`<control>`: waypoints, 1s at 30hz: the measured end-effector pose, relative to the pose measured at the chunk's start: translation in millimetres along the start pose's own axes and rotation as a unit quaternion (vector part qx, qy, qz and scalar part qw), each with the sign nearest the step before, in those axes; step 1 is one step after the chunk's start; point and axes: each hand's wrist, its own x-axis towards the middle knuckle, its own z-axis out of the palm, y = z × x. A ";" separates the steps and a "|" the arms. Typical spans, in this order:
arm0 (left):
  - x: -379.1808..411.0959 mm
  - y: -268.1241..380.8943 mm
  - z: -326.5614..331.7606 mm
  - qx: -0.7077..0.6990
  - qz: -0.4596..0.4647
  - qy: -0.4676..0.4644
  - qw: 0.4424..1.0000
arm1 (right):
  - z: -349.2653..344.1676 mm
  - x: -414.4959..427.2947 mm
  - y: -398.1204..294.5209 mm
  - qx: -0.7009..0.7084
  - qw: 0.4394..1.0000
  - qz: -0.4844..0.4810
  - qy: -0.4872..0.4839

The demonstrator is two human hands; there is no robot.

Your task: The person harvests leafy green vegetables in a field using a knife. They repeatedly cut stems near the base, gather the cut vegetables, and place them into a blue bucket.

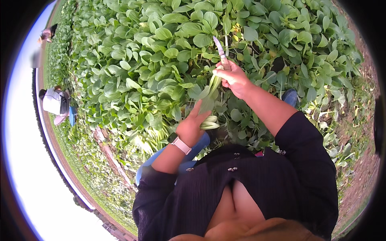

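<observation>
My right hand [233, 78] is closed around the handle of a knife [219, 48], whose blade points up and away from me. Its thumb also pins the pale stem end of a leafy green plant [214, 82] against the handle. The leaves of that plant hang down to my left hand [191, 125], which wears a watch with a pink band [181, 145]. Cut greens with pale stalks [210, 123] lie at the palm of my left hand, apparently held there; its index and middle fingers are stretched out by the leaves.
Dense rows of leafy greens [144, 54] stand in front of me. A pile of cut greens [153, 138] lies by my left leg. A blue boot [290, 97] shows among the leaves at right. Two other people, one in a white top [52, 101], are farther off at left.
</observation>
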 end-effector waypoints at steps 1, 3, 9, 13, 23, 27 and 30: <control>-0.3 5.2 -2.7 -0.042 0.013 0.059 0.997 | -1.2 -2.2 -5.2 -0.026 0.999 -0.006 -0.028; 2.3 16.7 -6.5 -0.125 0.043 0.166 0.977 | 0.1 -10.1 -9.6 -0.072 0.994 -0.016 -0.077; 80.5 0.7 14.5 -0.338 -0.137 0.054 0.930 | 24.0 -20.2 14.8 0.089 0.989 0.095 -0.067; 138.2 -29.6 8.6 0.058 -0.026 0.075 0.995 | -37.6 10.9 38.0 -0.398 0.865 -0.251 0.174; 201.9 -109.8 -7.6 0.341 -0.037 0.017 0.939 | -55.8 88.8 85.7 -0.544 0.822 -0.160 0.057; 187.0 -127.4 1.5 0.324 -0.015 0.042 0.945 | -68.7 126.7 90.5 -0.584 0.801 -0.125 0.050; 186.4 -126.5 2.8 0.301 -0.025 0.038 0.953 | -69.0 137.4 98.6 -0.577 0.799 -0.159 0.067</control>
